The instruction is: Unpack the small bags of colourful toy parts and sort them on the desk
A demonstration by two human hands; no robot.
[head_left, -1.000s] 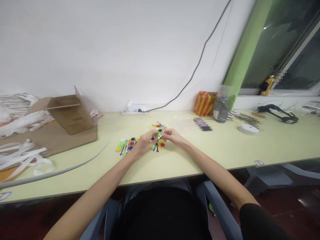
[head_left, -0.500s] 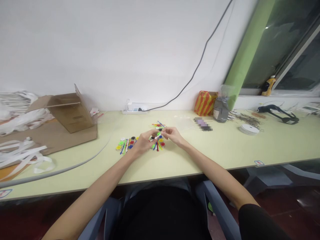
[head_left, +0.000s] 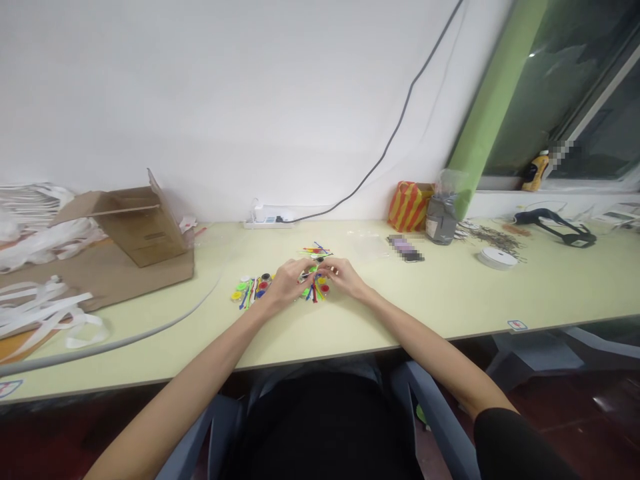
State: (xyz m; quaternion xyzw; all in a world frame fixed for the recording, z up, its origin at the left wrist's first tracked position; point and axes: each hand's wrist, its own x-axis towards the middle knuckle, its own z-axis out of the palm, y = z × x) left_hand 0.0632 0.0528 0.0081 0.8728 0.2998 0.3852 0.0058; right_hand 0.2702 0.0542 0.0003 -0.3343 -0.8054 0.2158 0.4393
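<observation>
My left hand (head_left: 291,280) and my right hand (head_left: 345,277) meet above a cluster of small colourful plastic pieces in the middle of the table. Fingers of both are pinched close together. A bit of white shows at the left fingertips, too small to name; whatever the right fingertips hold is hidden. Below them lie thin coloured sticks (head_left: 315,292) and small round pieces, among them a red one (head_left: 325,289). Left of my left hand is another group with a yellow round piece (head_left: 236,296) and more sticks (head_left: 249,293). Several sticks (head_left: 314,251) lie beyond my hands.
An open cardboard box (head_left: 143,227) and white strips (head_left: 45,307) occupy the left side. A grey hose (head_left: 150,328) crosses the table there. Along the wall are a power strip (head_left: 267,225), a striped bag (head_left: 404,207) and a grey container (head_left: 440,220). A white roll (head_left: 497,258) lies right.
My right hand has come slightly closer to my left, and the fingertips have dropped a little. The white piece that showed between them is now mostly covered.
</observation>
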